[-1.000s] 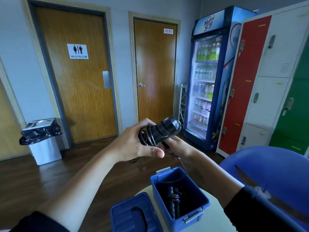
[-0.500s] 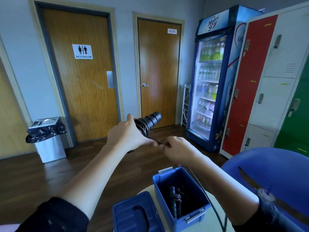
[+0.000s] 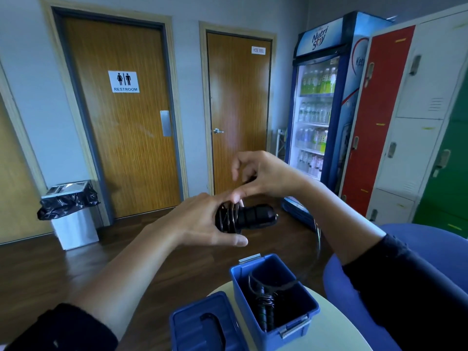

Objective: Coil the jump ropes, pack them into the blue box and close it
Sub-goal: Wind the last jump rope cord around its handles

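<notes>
Coiling is in hand: the left hand (image 3: pixel 202 224) grips the black jump-rope handles (image 3: pixel 253 216) above the pale round tabletop's (image 3: pixel 331 325) far edge. The right hand (image 3: pixel 266 176) pinches the thin black cord (image 3: pixel 317 239) to lay a turn round them. One wound rope (image 3: pixel 266 307) lies in the open blue plastic box (image 3: pixel 247 307), the blue lid (image 3: pixel 187 328) beside it; next, I judge, the slack loop needs wrapping before packing.
</notes>
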`<state>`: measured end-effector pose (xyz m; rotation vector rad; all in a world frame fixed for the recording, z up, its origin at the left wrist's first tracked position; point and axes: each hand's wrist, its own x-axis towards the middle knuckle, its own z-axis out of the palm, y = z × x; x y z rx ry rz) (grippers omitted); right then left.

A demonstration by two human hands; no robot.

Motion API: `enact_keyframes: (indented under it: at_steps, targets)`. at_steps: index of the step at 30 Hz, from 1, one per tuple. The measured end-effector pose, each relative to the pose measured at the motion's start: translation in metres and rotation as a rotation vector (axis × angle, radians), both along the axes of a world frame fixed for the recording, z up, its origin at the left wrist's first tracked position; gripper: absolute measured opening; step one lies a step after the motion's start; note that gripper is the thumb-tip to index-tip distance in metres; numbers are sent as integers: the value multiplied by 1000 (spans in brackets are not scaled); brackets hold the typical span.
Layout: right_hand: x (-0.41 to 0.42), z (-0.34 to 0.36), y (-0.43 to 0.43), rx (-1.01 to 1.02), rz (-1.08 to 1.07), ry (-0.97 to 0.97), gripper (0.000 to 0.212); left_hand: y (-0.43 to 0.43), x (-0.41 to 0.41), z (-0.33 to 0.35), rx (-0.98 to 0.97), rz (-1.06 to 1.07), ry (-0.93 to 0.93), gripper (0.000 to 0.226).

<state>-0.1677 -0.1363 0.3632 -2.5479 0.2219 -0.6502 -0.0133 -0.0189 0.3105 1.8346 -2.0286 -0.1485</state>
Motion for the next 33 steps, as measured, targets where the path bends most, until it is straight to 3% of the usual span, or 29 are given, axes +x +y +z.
enact_keyframes:
  at_steps: [6, 11, 14, 17, 22, 26, 33]
  targets:
    - [14, -24, -18, 231, -3, -142, 56, 9, -7, 8, -141, -201, 302, 66]
    - [4, -58, -9, 325, -116, -221, 15, 10, -11, 11, -264, -221, 421, 68]
    - [9, -75, -14, 394, -203, -220, 41, 6, -9, 7, -257, -133, 354, 78]
    - [13, -86, -22, 486, -254, -152, 43, 4, -10, 0, -225, -132, 316, 96]
    - [14, -107, -28, 707, -383, 26, 34, 2, -15, -8, -183, -211, 335, 73]
    - [18, -100, -23, 578, -303, 86, 35, 2, -16, -11, -190, -189, 376, 60]
    - [20, -96, -17, 810, -109, -163, 23, 5, -13, -12, -191, -166, 392, 51]
